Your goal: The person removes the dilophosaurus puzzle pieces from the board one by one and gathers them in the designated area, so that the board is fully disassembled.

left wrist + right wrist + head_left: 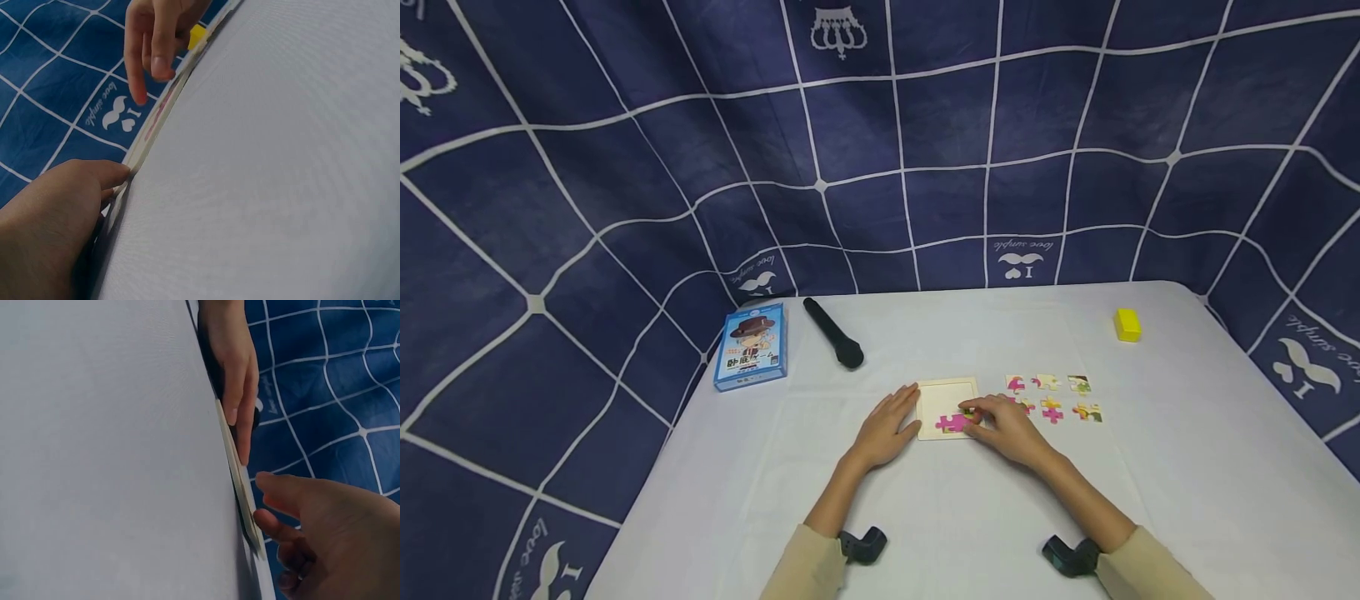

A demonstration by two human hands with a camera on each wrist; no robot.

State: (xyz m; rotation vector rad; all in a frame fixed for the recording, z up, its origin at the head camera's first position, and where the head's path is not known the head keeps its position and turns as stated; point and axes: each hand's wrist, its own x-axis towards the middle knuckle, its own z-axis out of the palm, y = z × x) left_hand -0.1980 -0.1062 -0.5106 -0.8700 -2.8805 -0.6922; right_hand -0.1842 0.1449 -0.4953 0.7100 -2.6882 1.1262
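Observation:
My left hand lies with fingers extended along the left edge of a shallow pale puzzle tray, fingertips and thumb right at its rim. Joined pink puzzle pieces lie in the tray's lower part. Over the tray's right side is my right hand, its thumb and index finger apart around a green-and-yellow puzzle piece, partly hidden by the fingers. In the right wrist view, the right hand shows nothing between its spread thumb and finger, close beside the tray.
Several loose puzzle pieces lie in two rows right of the tray. A black microphone and a blue game box are at the back left. A yellow block sits at the back right. A dark blue checked cloth hangs behind the table.

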